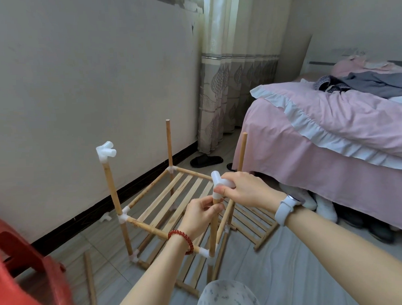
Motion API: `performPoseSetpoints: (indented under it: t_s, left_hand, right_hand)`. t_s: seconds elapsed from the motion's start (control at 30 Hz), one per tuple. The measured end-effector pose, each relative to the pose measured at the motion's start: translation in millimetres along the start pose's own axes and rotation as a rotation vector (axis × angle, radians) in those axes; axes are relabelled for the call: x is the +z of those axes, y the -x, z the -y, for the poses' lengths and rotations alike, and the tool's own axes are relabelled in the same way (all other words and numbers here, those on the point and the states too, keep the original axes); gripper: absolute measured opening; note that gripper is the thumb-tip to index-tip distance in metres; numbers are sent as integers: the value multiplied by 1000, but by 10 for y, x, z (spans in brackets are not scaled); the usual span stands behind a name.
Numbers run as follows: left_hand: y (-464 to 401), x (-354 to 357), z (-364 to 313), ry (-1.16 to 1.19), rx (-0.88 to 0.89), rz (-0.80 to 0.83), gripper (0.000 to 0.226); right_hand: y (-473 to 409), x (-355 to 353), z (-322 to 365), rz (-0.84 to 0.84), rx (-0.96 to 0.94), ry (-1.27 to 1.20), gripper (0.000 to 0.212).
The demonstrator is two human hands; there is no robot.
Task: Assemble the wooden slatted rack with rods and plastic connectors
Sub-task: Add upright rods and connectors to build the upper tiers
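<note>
The partly built wooden rack (165,199) stands on the floor with two slatted shelves and upright rods at its corners. My left hand (201,212) pinches the top of the near right upright rod (213,231). My right hand (242,188) grips a white plastic connector (217,178) that sits on that rod's top end. The near left upright (111,185) carries a white connector (106,151) on top. Both far uprights, the left one (169,142) and the right one (242,151), have bare tops.
A spare slatted panel (255,221) lies on the floor to the right of the rack. A loose connector (105,217) lies by the wall, a loose rod (90,284) at the near left. A red plastic stool (21,268) stands left, a pink bed (320,134) right, slippers (206,161) beyond.
</note>
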State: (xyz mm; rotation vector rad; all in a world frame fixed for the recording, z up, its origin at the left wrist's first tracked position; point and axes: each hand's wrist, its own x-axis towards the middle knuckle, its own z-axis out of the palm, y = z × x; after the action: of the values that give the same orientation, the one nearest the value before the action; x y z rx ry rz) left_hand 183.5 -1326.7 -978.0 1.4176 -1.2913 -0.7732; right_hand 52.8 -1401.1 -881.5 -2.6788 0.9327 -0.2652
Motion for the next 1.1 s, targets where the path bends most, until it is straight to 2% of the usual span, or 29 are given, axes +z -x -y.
performPoseSetpoints:
  t_s: [0.23, 0.47, 0.53, 0.6, 0.63, 0.7, 0.8, 0.87, 0.93, 1.1]
  left_hand:
    - [59, 35, -110, -56, -36, -15, 13]
    - [48, -39, -179, -83, -95, -6, 15]
    - [52, -92, -207, -125, -107, 24, 18]
    - [50, -162, -214, -154, -126, 61, 30]
    - [69, -224, -196, -186, -133, 59, 40]
    - [126, -382, -147, -267, -156, 16, 52]
    - [258, -645, -23, -286, -185, -67, 50]
    - [356, -769, 82, -312, -204, -91, 48]
    - [437, -815, 176, -318, -233, -87, 48]
    - [397, -552, 110, -254, -181, -6, 50]
  right_hand:
    - [74, 55, 56, -59, 142, -53, 35]
    - [104, 11, 233, -85, 231, 108, 42]
    - [109, 35, 256, -88, 237, 130, 51]
    - [119, 43, 254, -105, 258, 115, 63]
    - [125, 47, 279, -141, 266, 84, 66]
    - [134, 69, 343, -279, 219, 45, 59]
    - [114, 172, 441, -430, 129, 206, 46]
    - [67, 238, 480, -382, 232, 251, 50]
    - [7, 290, 499, -337, 319, 188, 50]
    - [-47, 257, 443, -266, 243, 106, 54]
